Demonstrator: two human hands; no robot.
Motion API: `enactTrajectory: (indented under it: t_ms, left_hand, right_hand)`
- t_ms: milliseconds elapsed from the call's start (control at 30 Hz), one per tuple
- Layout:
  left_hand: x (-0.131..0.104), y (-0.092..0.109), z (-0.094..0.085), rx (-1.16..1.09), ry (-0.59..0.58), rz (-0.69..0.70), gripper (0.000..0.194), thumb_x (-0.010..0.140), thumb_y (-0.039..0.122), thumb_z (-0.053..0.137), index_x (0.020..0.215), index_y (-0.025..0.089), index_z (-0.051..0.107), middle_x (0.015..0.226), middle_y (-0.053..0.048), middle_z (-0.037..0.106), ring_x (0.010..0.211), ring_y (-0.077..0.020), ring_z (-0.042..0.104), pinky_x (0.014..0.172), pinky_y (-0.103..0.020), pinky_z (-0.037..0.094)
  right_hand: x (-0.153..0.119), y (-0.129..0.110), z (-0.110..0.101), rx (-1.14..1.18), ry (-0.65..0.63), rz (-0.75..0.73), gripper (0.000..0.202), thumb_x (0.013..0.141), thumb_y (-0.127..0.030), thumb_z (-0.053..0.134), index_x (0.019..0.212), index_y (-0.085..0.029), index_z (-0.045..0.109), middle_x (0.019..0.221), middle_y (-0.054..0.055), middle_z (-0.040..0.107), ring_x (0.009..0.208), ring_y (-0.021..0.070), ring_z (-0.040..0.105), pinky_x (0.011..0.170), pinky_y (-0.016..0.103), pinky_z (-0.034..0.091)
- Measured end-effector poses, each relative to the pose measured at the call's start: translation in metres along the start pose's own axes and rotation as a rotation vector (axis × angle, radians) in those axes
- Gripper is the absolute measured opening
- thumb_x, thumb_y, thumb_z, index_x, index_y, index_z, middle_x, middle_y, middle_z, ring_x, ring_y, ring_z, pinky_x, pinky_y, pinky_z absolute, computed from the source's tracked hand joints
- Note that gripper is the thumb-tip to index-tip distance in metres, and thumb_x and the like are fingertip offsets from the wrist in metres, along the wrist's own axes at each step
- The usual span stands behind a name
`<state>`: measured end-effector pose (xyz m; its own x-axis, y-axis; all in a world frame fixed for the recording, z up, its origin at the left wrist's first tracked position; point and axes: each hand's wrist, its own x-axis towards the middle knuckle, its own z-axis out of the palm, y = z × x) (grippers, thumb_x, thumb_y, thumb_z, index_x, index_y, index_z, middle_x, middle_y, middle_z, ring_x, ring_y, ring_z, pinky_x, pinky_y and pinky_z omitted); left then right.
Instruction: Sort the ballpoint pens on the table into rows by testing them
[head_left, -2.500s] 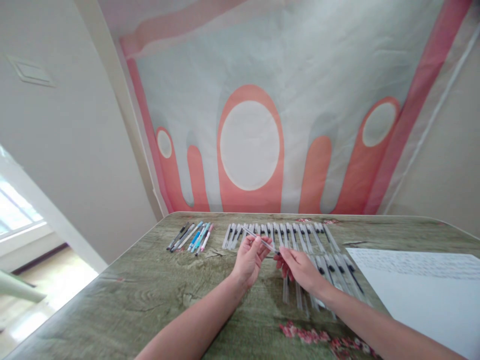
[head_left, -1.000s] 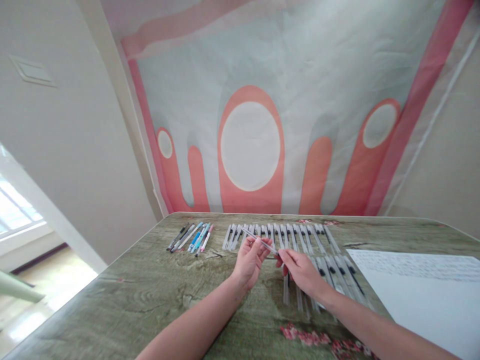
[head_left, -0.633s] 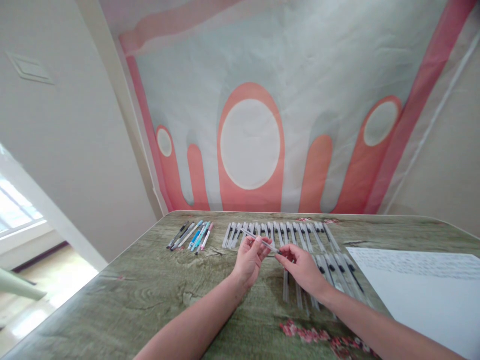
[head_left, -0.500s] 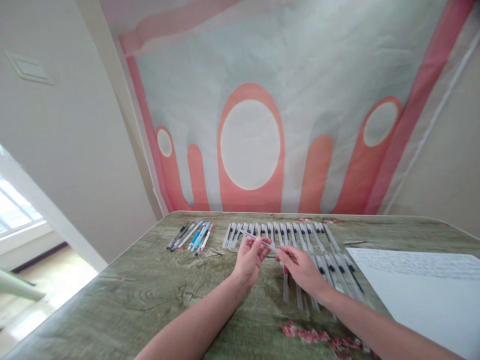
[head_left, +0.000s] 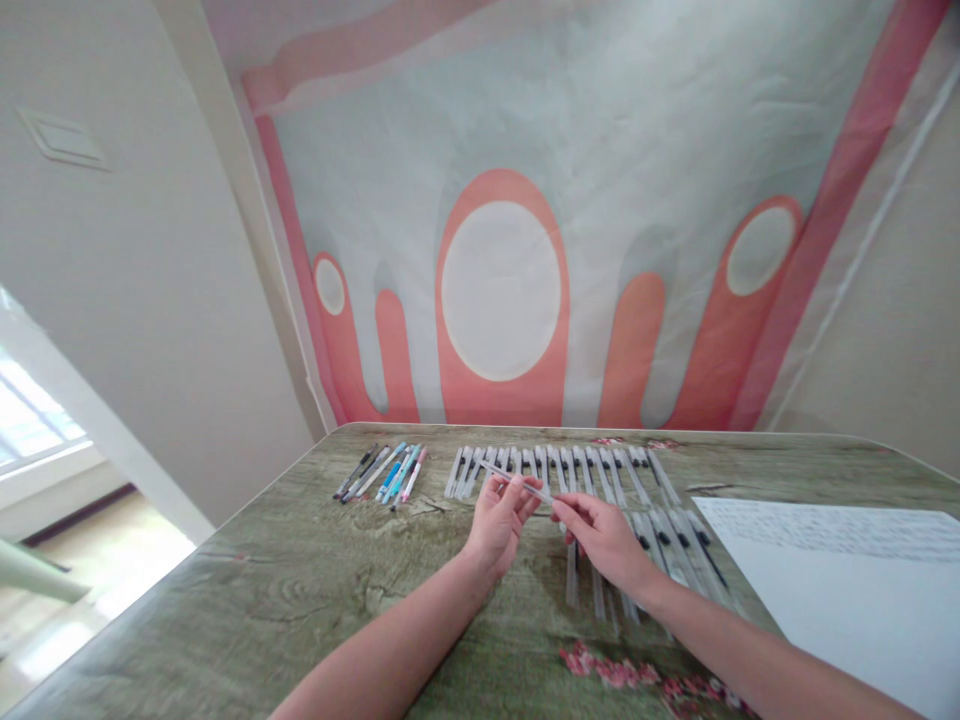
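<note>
Between both hands, above the table, I hold a slim pale pen (head_left: 536, 491) at a slant, its far end pointing up and left. My left hand (head_left: 496, 525) pinches it near the middle. The fingertips of my right hand (head_left: 604, 540) grip its near end. Behind the hands lies a back row of clear-barrelled pens (head_left: 577, 472) with dark parts. A front row of similar pens (head_left: 684, 550) is partly covered by my right hand and forearm. What the fingers hide of the held pen I cannot make out.
Several coloured and dark pens (head_left: 386, 475) lie loosely grouped at the back left. A white sheet (head_left: 870, 590) with lines of writing is on the right. The wood-patterned table (head_left: 337, 600) has printed pink flowers and meets a patterned wall covering (head_left: 502, 400) behind.
Almost nothing differs: both hands keep hold of the pen in the same place. Fingers of my right hand have shifted very slightly.
</note>
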<state>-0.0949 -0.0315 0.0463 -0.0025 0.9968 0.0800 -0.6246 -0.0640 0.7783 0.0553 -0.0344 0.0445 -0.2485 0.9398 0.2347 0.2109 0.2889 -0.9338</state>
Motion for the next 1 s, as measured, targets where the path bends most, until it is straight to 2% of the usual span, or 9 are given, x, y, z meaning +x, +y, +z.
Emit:
enactTrajectory:
  t_ms: [133,300,433,567,667,867,1000]
  left_hand:
    - [0.000,0.000,0.000,0.000,-0.001,0.005,0.020,0.073,0.028,0.059,0.077,0.017,0.043,0.084,-0.003,0.062,0.077,-0.0100,0.059,0.080,-0.028,0.043]
    - [0.003,0.001,-0.001,0.008,0.048,0.000,0.024,0.070,0.030,0.062,0.074,0.017,0.042,0.080,-0.003,0.062,0.075,-0.0103,0.059,0.075,-0.026,0.044]
    - [0.004,0.001,-0.001,0.008,0.059,0.002,0.025,0.069,0.030,0.063,0.074,0.017,0.043,0.079,-0.002,0.062,0.071,-0.0091,0.059,0.073,-0.024,0.044]
    - [0.004,0.000,-0.001,-0.004,0.055,-0.003,0.026,0.069,0.029,0.063,0.074,0.017,0.041,0.079,-0.002,0.062,0.071,-0.0091,0.059,0.071,-0.024,0.044]
    - [0.004,0.001,-0.002,-0.004,0.058,-0.007,0.026,0.069,0.029,0.063,0.073,0.017,0.040,0.079,-0.002,0.062,0.072,-0.0096,0.059,0.072,-0.024,0.044]
    - [0.004,0.001,0.000,-0.007,0.060,-0.006,0.026,0.069,0.029,0.063,0.074,0.018,0.040,0.078,-0.003,0.062,0.072,-0.0097,0.059,0.071,-0.023,0.045]
    - [0.012,0.007,-0.004,-0.035,0.153,0.034,0.026,0.068,0.030,0.064,0.073,0.018,0.042,0.076,-0.002,0.062,0.072,-0.0106,0.061,0.068,-0.022,0.045]
  right_hand:
    - [-0.001,-0.004,-0.001,-0.025,0.004,0.001,0.030,0.079,-0.041,0.044,0.081,-0.016,0.061,0.065,0.002,0.063,0.045,0.0110,0.052,0.043,0.021,0.038]
    - [0.001,0.004,0.000,-0.039,0.056,-0.038,0.025,0.076,-0.037,0.049,0.085,-0.015,0.059,0.065,0.002,0.061,0.052,0.0125,0.054,0.051,0.023,0.042]
    - [0.002,0.009,0.001,-0.083,0.098,-0.078,0.020,0.075,-0.034,0.050,0.080,-0.016,0.057,0.062,0.000,0.057,0.055,0.0124,0.051,0.053,0.023,0.041]
    - [0.001,0.008,0.000,-0.085,0.095,-0.085,0.019,0.074,-0.033,0.048,0.076,-0.016,0.056,0.060,-0.001,0.054,0.053,0.0114,0.048,0.051,0.022,0.040]
    - [0.001,0.007,0.000,-0.076,0.085,-0.061,0.022,0.075,-0.034,0.048,0.080,-0.015,0.058,0.059,0.000,0.055,0.052,0.0114,0.048,0.050,0.022,0.039]
    - [0.000,0.007,0.001,-0.082,0.041,-0.056,0.029,0.077,-0.041,0.045,0.079,-0.015,0.059,0.057,0.000,0.054,0.049,0.0118,0.048,0.048,0.022,0.039]
    - [0.000,0.008,0.001,-0.105,0.063,-0.063,0.030,0.077,-0.042,0.046,0.075,-0.015,0.059,0.056,0.000,0.053,0.049,0.0117,0.048,0.046,0.021,0.039]
